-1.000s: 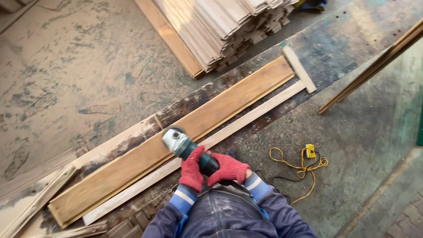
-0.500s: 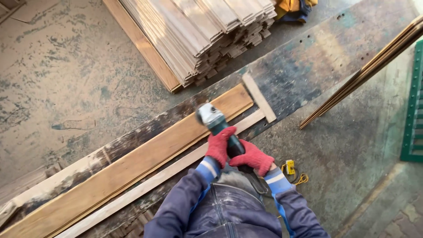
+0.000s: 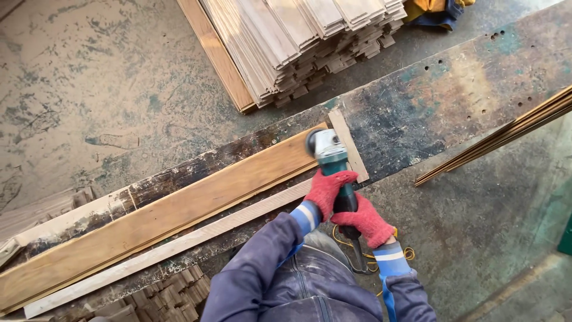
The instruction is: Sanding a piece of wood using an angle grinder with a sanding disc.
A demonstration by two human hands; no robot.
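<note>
On the long workbench I see a brown plank lying flat, with my grinder resting on its right end. Both hands wear red gloves: my left hand wraps its fingers around the green body, and my right hand grips behind it.
</note>
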